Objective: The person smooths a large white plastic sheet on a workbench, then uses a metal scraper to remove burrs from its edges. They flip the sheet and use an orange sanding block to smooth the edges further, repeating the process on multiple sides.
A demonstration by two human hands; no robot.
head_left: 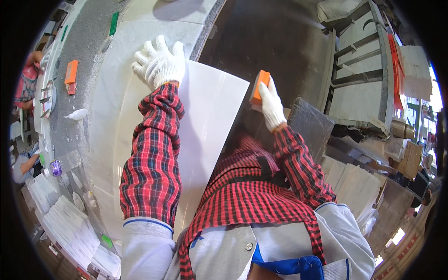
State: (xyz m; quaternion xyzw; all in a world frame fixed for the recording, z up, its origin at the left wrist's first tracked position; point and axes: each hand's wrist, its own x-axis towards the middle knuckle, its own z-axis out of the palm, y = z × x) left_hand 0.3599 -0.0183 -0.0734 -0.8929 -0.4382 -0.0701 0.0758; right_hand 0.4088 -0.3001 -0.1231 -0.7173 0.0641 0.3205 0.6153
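Observation:
A white, glossy slab [210, 100] lies on the worktop, its right edge jutting out past the table. My left hand [161, 63], in a white knit glove, is spread flat with fingers apart at the slab's far left corner. In my gloved right hand [271, 103] is an orange block [260, 87], which looks like a sanding block. The fingers wrap its near side, just off the slab's right corner. The block's lower face is hidden from view.
On the grey-speckled strip at left lie another orange block [71, 72], a green piece [114, 23] and a white bottle [77, 114]. Stacked white slabs [70, 231] stand lower left. A metal-framed rack [359, 70] is at right. Other people [29, 84] are at far left.

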